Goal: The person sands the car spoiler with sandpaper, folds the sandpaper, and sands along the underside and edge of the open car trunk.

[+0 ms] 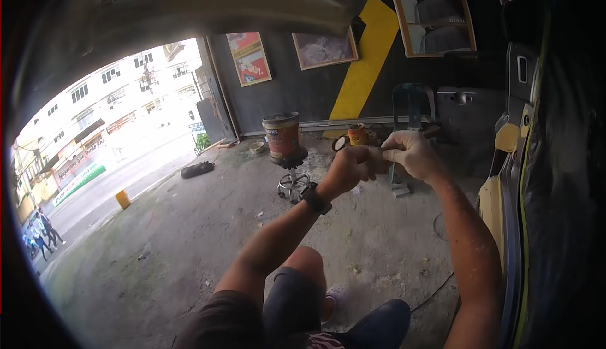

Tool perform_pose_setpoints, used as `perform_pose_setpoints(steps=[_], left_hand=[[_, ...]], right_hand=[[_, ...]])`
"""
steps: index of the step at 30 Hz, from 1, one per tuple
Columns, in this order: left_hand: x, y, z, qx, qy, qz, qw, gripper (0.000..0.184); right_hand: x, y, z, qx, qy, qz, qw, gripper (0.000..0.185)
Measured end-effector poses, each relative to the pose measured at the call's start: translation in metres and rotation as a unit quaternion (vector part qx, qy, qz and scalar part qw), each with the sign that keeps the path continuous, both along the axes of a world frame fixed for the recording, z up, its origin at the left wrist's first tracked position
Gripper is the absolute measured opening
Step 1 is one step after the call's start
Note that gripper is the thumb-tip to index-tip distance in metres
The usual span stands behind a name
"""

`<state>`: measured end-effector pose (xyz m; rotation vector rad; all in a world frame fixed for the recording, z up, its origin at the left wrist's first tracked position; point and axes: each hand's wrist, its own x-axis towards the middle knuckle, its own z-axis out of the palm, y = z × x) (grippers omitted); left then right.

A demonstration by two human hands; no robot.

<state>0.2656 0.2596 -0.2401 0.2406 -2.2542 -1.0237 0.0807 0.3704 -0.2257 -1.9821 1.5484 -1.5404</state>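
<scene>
In the head view my left hand (349, 167) and my right hand (413, 153) meet in front of me at chest height, fingertips close together. The fingers of both are closed in a pinch. Whatever lies between them, if anything, is too small to make out. Pale dust coats my right hand and speckles its forearm. A dark watch (315, 198) is on my left wrist. Beyond the hands, near the wall, stands a small yellow-orange can (358, 135), with a round lid-like thing (341, 142) beside it.
A large paint bucket (282, 137) stands on a wheeled stool (293, 183). A plastic chair (413, 106) is by the wall. The vehicle's open door frame (500, 207) runs close along my right. A dark bundle (197, 170) lies on the concrete floor (189, 242); the street is left.
</scene>
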Motion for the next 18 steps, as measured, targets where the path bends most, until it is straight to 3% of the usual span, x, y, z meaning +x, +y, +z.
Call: perform_pose_setpoints(steps=[2,4,5,6,7,9,10,11,12,13,14,16,17,18], left_hand=[[-0.001,0.016,0.005,-0.033,0.038,0.023,0.998,0.015],[0.001,0.018,0.008,-0.071,0.075,0.046,0.994,0.016],[0.007,0.012,0.014,-0.265,0.153,0.107,0.946,0.012],[0.015,0.011,0.026,-0.445,0.225,0.162,0.851,0.009],[0.037,0.008,0.043,-0.558,0.212,0.233,0.768,0.013],[0.072,0.029,0.09,-0.651,0.238,0.334,0.639,0.02],[0.093,0.019,0.107,-0.708,0.255,0.363,0.549,0.021],[0.119,0.018,0.13,-0.76,0.264,0.337,0.488,0.021],[0.139,0.02,0.148,-0.781,0.278,0.338,0.444,0.02],[0.159,0.02,0.165,-0.777,0.283,0.352,0.438,0.021],[0.176,0.023,0.182,-0.794,0.271,0.386,0.382,0.02],[0.198,0.023,0.217,-0.834,0.228,0.429,0.261,0.022],[0.204,0.022,0.23,-0.853,0.203,0.441,0.192,0.026],[0.21,0.018,0.234,-0.856,0.202,0.437,0.189,0.026]], right_hand=[[0.006,0.015,0.011,0.014,0.033,-0.022,0.999,0.01],[0.01,0.024,0.017,0.016,-0.007,-0.019,1.0,0.011],[0.011,0.027,0.022,0.018,-0.04,-0.017,0.999,0.012],[0.008,0.03,0.026,0.013,-0.04,-0.015,0.999,0.012],[0.004,0.032,0.029,0.017,-0.033,-0.019,0.999,0.015],[-0.004,0.04,0.039,0.018,-0.027,-0.022,0.999,0.017],[-0.007,0.048,0.045,0.003,0.001,-0.027,1.0,0.019],[-0.01,0.051,0.05,-0.009,0.028,-0.029,0.999,0.021],[-0.021,0.05,0.051,-0.03,0.043,-0.019,0.998,0.021],[-0.033,0.047,0.053,-0.05,0.059,-0.009,0.997,0.022],[-0.035,0.049,0.063,-0.045,0.062,-0.004,0.997,0.022],[-0.039,0.055,0.074,-0.038,-0.084,-0.032,0.995,0.02],[-0.05,0.049,0.068,-0.039,-0.088,-0.029,0.995,0.02],[-0.067,0.041,0.058,-0.031,-0.054,-0.058,0.996,0.021]])
